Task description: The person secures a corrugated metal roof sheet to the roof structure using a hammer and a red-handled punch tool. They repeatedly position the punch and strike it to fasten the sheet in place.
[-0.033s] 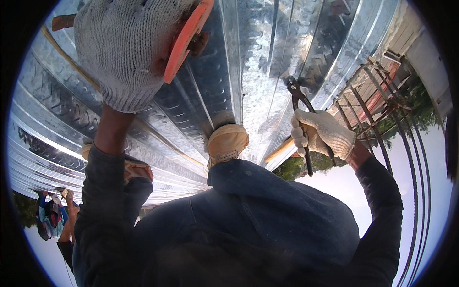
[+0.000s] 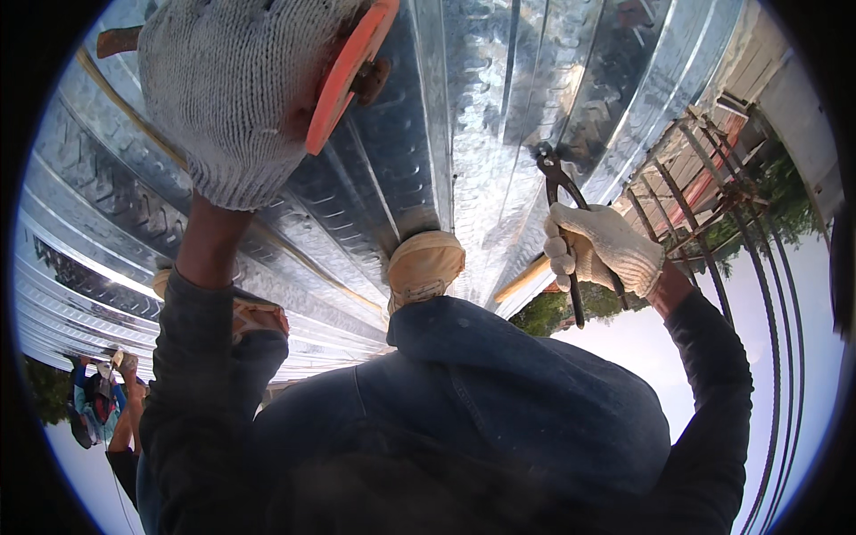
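My left hand (image 2: 241,89), in a grey knit glove at the top left, is closed round an orange flat-edged tool (image 2: 343,85) with a rusty metal piece; its fingers are mostly hidden. A brown handle-like piece (image 2: 117,40) sticks out beyond the glove. My right hand (image 2: 593,250), in a cream glove, grips dark metal pincers (image 2: 560,178) by the handles. The pincers' jaws are against the ribbed galvanised sheet (image 2: 477,80), near a small dark spot. My shoe (image 2: 424,272) rests on the sheeting between the hands.
A yellowish batten (image 2: 522,278) shows right of my shoe. Steel rebar (image 2: 753,250) and a concrete edge (image 2: 794,160) are at the right, with trees and sky beyond. Co-workers (image 2: 102,401) are on the sheeting at the far lower left.
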Tool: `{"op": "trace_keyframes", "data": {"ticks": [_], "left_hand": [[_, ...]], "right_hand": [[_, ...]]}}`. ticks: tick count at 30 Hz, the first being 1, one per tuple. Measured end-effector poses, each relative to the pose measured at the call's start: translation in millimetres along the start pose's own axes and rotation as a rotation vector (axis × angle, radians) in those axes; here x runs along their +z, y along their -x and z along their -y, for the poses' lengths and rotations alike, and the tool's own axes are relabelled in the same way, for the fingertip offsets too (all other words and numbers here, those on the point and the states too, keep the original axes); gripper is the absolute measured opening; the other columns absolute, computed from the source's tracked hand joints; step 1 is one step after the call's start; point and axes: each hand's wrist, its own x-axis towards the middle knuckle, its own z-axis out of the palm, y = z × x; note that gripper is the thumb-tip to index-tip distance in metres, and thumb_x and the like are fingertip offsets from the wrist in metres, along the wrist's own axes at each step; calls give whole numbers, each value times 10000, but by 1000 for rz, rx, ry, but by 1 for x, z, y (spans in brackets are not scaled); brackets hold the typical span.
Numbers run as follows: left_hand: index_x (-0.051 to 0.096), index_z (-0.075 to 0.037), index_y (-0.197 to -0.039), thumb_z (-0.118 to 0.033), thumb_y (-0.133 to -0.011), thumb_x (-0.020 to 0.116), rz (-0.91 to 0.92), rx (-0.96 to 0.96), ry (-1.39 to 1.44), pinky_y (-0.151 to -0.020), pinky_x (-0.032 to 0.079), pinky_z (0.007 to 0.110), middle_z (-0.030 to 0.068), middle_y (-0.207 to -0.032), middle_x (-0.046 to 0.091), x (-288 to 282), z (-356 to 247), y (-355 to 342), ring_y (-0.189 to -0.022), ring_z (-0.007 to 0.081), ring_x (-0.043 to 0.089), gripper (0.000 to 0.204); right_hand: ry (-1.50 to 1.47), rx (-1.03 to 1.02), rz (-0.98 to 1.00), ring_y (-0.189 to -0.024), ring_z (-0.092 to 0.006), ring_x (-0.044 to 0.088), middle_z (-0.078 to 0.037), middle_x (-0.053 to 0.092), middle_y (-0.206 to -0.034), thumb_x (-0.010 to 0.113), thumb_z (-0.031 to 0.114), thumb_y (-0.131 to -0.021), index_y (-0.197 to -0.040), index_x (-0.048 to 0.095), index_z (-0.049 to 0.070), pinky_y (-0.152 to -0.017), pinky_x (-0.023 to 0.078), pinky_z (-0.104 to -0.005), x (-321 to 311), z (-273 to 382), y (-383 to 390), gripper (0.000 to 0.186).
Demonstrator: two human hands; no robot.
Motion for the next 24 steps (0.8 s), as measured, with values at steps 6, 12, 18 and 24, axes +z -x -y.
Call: {"op": "trace_keyframes", "data": {"ticks": [6, 12, 18, 24], "left_hand": [[718, -160, -1223, -259, -785, 853, -222, -12, 61, -989, 455, 501, 104, -1355, 687, 7, -15, -13, -1201, 325, 637, 468], [732, -146, -1156, -249, -772, 863, -189, 121, -139, -976, 475, 475, 72, -1201, 745, 0, -2, -19, -1089, 300, 697, 419], [758, -163, -1101, -271, -756, 864, -272, -79, 270, -987, 486, 454, 55, -1157, 762, 15, -19, -21, -1060, 288, 702, 376], [775, -197, -1110, -275, -703, 870, -350, -30, 135, -1007, 485, 460, 25, -1163, 757, 8, -23, -25, -1066, 287, 695, 425]], "right_hand": [[64, -17, -34, -654, -227, 688, -68, 666, -768, 601, 333, -1185, -1030, 638, 49, -672, 617, -434, -4, 5, -2, 326], [95, 16, -65, -663, -182, 689, -57, 712, -804, 665, 321, -1142, -1003, 699, 53, -651, 596, -403, -2, 11, 2, 304], [93, 27, -36, -651, -190, 689, -64, 716, -785, 671, 335, -1151, -1007, 716, 51, -652, 593, -415, -6, 12, 2, 321], [239, 49, -109, -621, -202, 651, -75, 665, -731, 625, 309, -1169, -937, 678, 37, -638, 583, -434, -9, 21, 2, 361]]}}
